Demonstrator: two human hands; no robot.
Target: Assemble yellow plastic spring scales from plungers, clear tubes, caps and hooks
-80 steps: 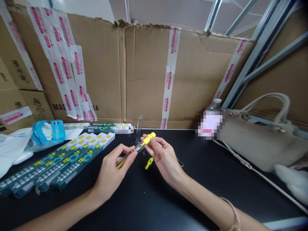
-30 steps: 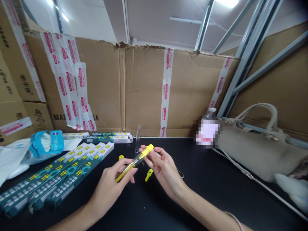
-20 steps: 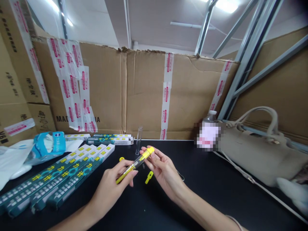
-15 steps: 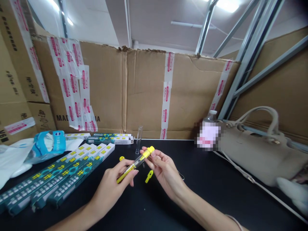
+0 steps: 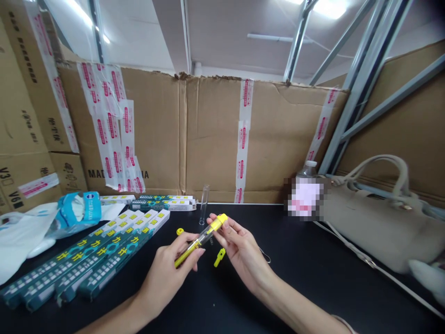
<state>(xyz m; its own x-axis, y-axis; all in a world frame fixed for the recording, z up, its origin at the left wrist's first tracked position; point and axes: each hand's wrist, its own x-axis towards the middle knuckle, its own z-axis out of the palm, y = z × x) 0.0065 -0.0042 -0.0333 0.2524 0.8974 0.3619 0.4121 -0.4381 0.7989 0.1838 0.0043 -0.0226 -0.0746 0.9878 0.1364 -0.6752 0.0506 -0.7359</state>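
A tubular spring scale (image 5: 205,237), with a clear barrel and yellow inner part, slants up to the right between my hands. My left hand (image 5: 167,266) is closed around its lower end. At the upper end, the fingers of my right hand (image 5: 245,253) pinch the yellow cap (image 5: 219,221). Below the barrel, a small yellow plastic piece with a hole (image 5: 219,257) lies on the black table. A yellow ring-shaped part (image 5: 180,231) is just beyond my left fingers. Behind the hands stands an upright clear tube (image 5: 204,206). A thin metal hook (image 5: 266,256) shows partly behind my right wrist.
Several long green-and-white boxes (image 5: 114,250) lie at the left, with more boxes (image 5: 165,202) against the cardboard wall (image 5: 212,139). A blue plastic pack (image 5: 78,211) sits behind them. At the right are a bottle (image 5: 306,192) and a beige handbag (image 5: 365,218) with a trailing strap.
The whole view has shifted slightly, so everything appears a little further right. Both hands keep nearly the same grip on the spring scale and its cap.
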